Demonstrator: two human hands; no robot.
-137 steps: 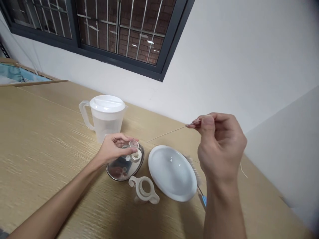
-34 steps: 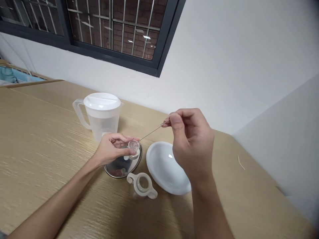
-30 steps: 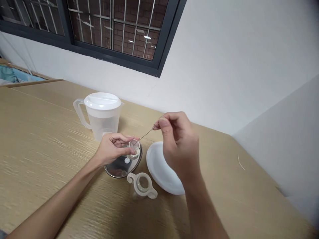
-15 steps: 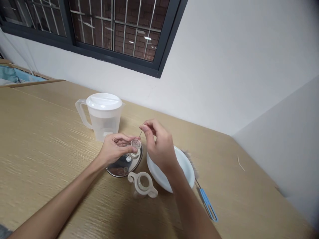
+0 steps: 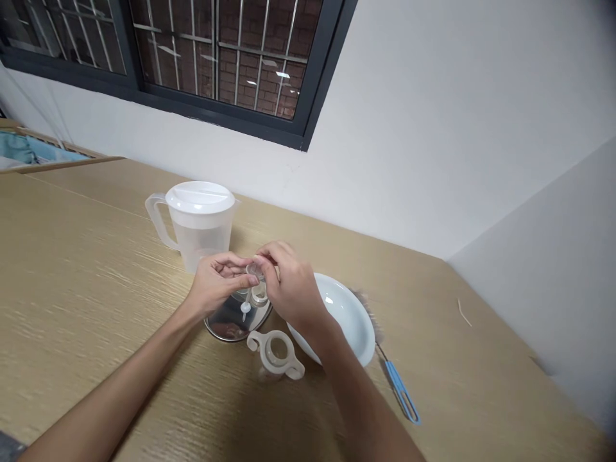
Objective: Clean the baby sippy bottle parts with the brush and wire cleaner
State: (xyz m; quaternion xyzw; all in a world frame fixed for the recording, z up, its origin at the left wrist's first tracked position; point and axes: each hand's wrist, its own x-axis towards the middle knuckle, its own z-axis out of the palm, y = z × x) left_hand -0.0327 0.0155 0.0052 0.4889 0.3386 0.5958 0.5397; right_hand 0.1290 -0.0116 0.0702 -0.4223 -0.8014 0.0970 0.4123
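My left hand (image 5: 219, 280) pinches a small clear round plastic piece (image 5: 255, 270) between thumb and fingertips, above an oval steel tray (image 5: 231, 330). My right hand (image 5: 291, 282) is closed right against that piece, thumb and forefinger at its rim. The thin metal rod it held a moment ago is hidden by the fingers. Just below the hands show a clear ring-shaped part (image 5: 258, 294) and a small white piece with a narrow tip (image 5: 246, 308). Nearer to me stands a clear bottle (image 5: 278, 353) with a two-handled whitish collar.
A lidded white jug (image 5: 199, 221) stands behind my left hand. A white bowl (image 5: 353, 317) lies under my right forearm. Beside it is a brush with a blue handle (image 5: 402, 391). A pale strip (image 5: 464, 312) lies further right, near the wall.
My right hand has come leftward and down with the rod, from well apart to touching the clear piece. The rod's tip entered that piece; its visible length shrank until none shows.
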